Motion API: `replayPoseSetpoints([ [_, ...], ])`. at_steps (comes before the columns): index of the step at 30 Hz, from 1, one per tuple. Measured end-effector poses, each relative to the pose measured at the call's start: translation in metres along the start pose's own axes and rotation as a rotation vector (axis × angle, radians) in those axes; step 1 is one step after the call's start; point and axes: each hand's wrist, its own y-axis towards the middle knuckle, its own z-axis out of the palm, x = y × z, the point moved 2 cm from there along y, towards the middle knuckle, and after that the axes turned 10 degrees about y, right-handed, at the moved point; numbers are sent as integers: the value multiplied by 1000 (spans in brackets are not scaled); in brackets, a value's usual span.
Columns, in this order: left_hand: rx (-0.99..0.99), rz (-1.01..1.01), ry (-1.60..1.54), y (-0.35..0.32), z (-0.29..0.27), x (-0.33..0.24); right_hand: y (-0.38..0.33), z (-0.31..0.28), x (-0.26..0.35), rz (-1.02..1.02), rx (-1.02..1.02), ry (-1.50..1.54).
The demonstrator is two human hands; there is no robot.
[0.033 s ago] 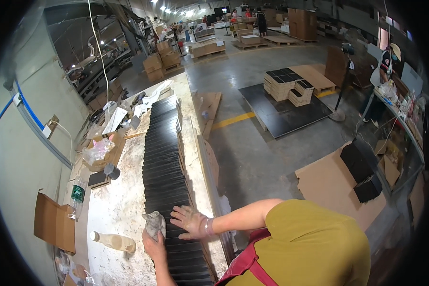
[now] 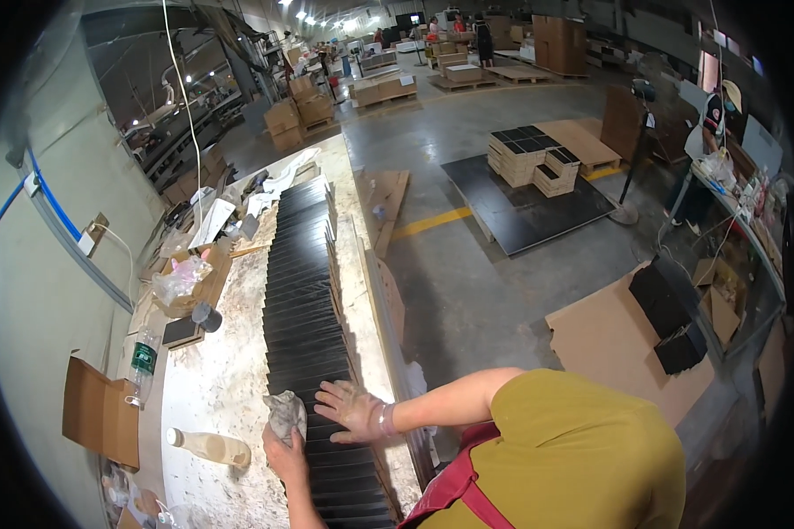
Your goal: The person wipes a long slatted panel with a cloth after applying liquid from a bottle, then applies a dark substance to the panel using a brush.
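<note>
A long row of overlapping black panels (image 2: 302,291) runs along the stained white worktable (image 2: 229,370), its pale edges showing at both sides. Fingers of my left hand (image 2: 287,457) are wrapped round a crumpled grey-white rag (image 2: 286,416), which sits at the left edge of the row. To the right of it, my right hand (image 2: 353,413) lies flat on the panels with its fingers spread and nothing in it. A clear bracelet or band circles that wrist. Left of my left hand, a plastic bottle (image 2: 210,447) of cloudy pale liquid lies on its side.
Along the table's left side are a dark cup (image 2: 206,316), a green-labelled bottle (image 2: 143,363), an open cardboard box (image 2: 101,412) and a box of plastic bags (image 2: 185,280). Stacked black-topped blocks (image 2: 525,150) stand on a black board at right. A person (image 2: 710,123) stands far right.
</note>
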Motion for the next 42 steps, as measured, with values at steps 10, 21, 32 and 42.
replayPoseSetpoints([
  [10, 12, -8, -9, -1, -4, -3, 2, -2, 2, 38, 101, -48],
  [21, -1, 13, -1, -1, 0, 1, 1, -1, 2, 30, 86, -21],
  [32, 23, 2, -7, -3, -1, -4, -4, -7, 2, 56, 116, -12],
  [42, -2, -111, -293, 16, 4, 10, 15, -24, -11, -208, 184, 63],
])
